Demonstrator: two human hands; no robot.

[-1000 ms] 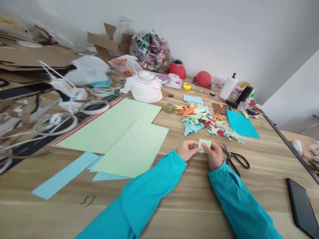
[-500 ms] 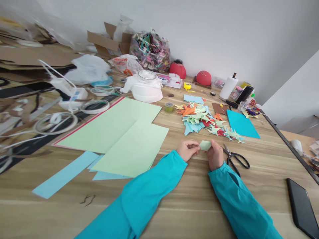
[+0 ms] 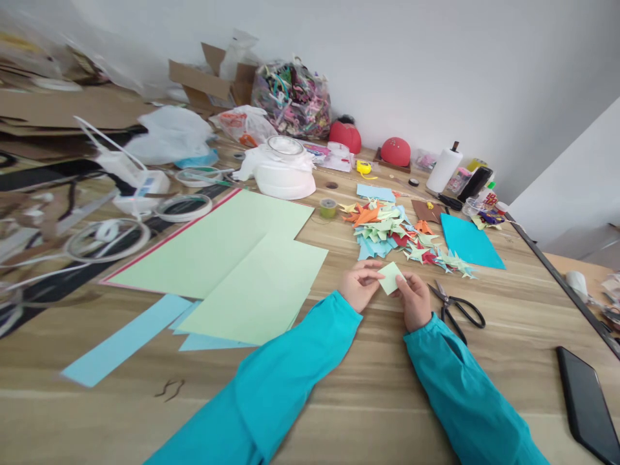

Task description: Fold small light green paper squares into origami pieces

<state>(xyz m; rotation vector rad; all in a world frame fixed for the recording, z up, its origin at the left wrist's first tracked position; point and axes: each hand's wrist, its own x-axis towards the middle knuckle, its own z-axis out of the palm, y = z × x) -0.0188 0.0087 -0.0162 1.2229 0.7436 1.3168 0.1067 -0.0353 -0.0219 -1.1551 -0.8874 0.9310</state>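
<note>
Both hands pinch one small pale green paper square [image 3: 390, 278] just above the wooden table [image 3: 368, 387]. My left hand [image 3: 357, 285] grips its left corner, my right hand [image 3: 415, 299] its right corner. The square sits tilted like a diamond between the fingertips. Both arms wear teal sleeves. Black scissors [image 3: 458, 309] lie just right of my right hand. A heap of folded paper shapes [image 3: 397, 237] in green, blue, orange and red lies just beyond the hands.
Large pale green sheets [image 3: 232, 258] and light blue strips [image 3: 121, 342] lie to the left. A teal sheet [image 3: 467, 242] lies at the right. A black phone [image 3: 588, 407] rests near the right edge. White tape rolls [image 3: 109, 239], bags and cardboard crowd the far left.
The small green square has been turned between my fingers from flat-edged to a diamond tilt. Both hands shifted slightly left and away from me.
</note>
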